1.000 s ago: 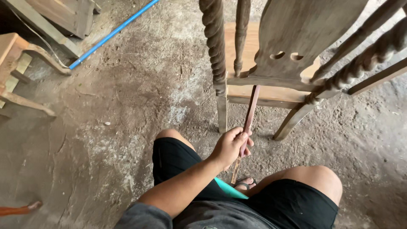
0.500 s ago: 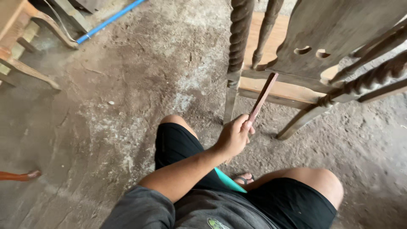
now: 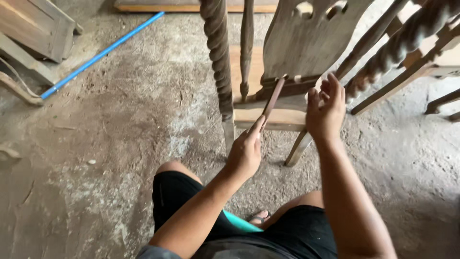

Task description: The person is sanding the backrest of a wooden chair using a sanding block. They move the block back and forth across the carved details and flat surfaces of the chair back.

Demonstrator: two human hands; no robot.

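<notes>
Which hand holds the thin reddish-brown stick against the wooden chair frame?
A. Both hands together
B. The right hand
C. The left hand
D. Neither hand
C: the left hand grips the lower end of the stick, whose tip meets the chair frame, while the right hand is raised open beside it, holding nothing.

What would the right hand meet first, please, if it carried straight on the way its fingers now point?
Most likely the carved back panel of the wooden chair. The right hand is open, fingers up toward the panel's lower edge, beside the thin stick held by the left hand. Depth is unclear, so the twisted post could come first.
</notes>
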